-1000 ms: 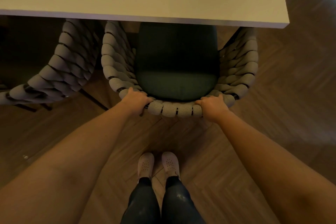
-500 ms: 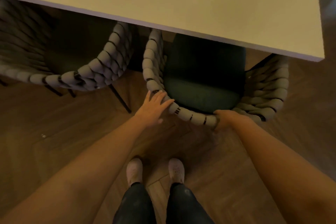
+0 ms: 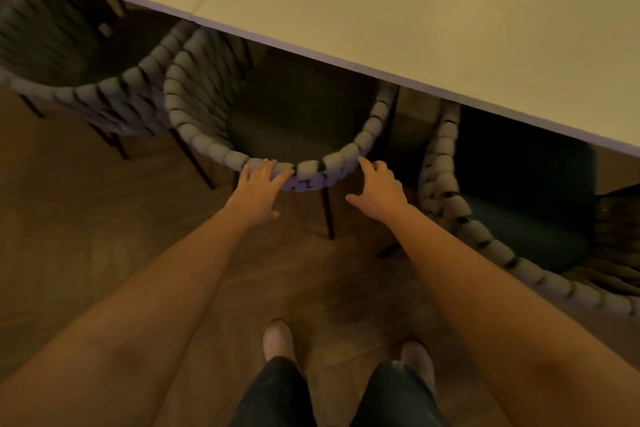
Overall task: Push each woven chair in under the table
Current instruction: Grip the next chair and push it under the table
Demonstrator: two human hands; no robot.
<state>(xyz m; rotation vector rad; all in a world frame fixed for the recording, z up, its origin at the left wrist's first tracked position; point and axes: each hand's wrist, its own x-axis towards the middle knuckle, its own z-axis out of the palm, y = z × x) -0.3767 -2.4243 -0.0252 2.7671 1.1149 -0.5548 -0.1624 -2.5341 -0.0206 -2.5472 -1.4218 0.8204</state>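
Woven middle chair (image 3: 207,147) sits partly under the pale surface (image 3: 381,10), flanked by a left chair (image 3: 104,94) and a right chair (image 3: 485,232).
The left hand (image 3: 258,185) rests straight fingers on its back rim. The right hand (image 3: 379,187), fingers loosely spread and holding nothing, reaches the rim just beside it, above a wooden floor (image 3: 86,218).
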